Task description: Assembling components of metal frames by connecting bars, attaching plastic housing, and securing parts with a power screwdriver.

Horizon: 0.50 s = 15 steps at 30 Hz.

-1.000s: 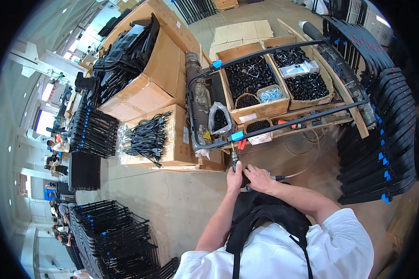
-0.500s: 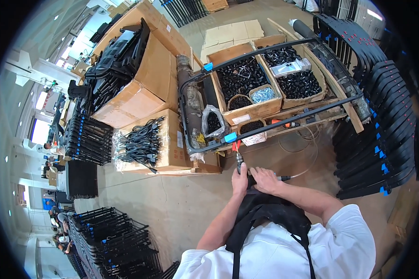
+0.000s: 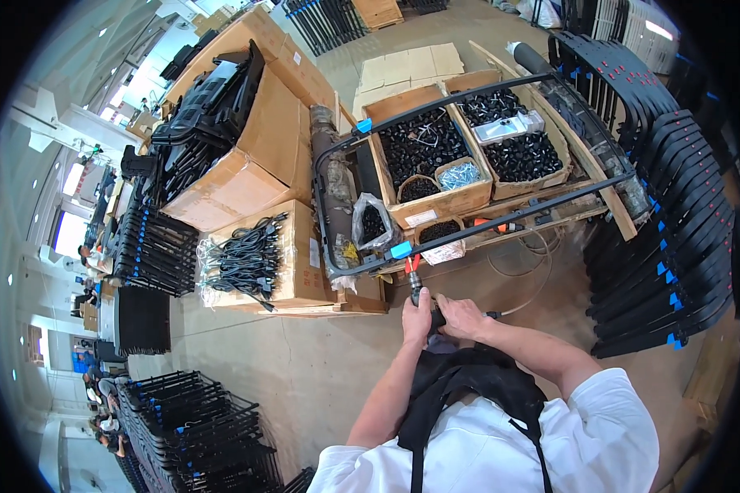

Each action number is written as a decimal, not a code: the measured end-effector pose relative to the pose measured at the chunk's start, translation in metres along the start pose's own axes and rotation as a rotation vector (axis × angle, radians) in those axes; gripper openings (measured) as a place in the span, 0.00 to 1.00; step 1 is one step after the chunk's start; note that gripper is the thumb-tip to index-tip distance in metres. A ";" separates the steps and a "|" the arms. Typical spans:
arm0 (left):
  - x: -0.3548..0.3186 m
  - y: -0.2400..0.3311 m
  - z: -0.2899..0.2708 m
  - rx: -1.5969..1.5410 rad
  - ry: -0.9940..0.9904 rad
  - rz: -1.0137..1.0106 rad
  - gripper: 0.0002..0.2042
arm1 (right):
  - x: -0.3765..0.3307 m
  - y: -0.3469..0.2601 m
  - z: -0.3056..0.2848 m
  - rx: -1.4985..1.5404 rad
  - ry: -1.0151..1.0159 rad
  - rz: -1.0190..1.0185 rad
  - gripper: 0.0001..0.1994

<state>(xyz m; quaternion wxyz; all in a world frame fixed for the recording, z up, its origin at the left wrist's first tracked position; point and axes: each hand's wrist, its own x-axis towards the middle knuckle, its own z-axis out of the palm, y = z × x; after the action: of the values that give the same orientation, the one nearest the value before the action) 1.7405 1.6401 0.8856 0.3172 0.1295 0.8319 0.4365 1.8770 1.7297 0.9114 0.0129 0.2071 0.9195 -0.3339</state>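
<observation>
Both hands hold a black power screwdriver (image 3: 417,287) upright, its tip pointing up at the near tube of a black rectangular metal frame (image 3: 501,223). My left hand (image 3: 415,311) wraps the tool's front. My right hand (image 3: 460,318) grips its rear, where a cable leaves to the right. A blue clip (image 3: 401,250) with a small red piece below it sits on the frame tube just above the tool tip. The frame rests across cardboard boxes of black small parts (image 3: 423,146).
A box holding bundled black cables (image 3: 251,259) stands at left, with larger boxes of black parts (image 3: 222,115) behind it. Stacks of black frames line the right side (image 3: 674,205) and the lower left (image 3: 189,419). Flattened cardboard (image 3: 403,66) lies on the floor at the back.
The view has shifted a little between frames. My hands keep holding the tool under the frame's near tube by the blue clip, with no clear change in grip.
</observation>
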 end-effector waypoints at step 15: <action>0.008 0.015 0.006 0.260 0.066 0.036 0.35 | 0.008 0.013 0.003 0.059 0.104 -0.047 0.38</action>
<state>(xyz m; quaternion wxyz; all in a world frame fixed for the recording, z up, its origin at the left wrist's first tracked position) 1.7377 1.6567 0.8923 0.2624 0.1700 0.8890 0.3346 1.8742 1.7399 0.9001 -0.0492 0.2027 0.9133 -0.3499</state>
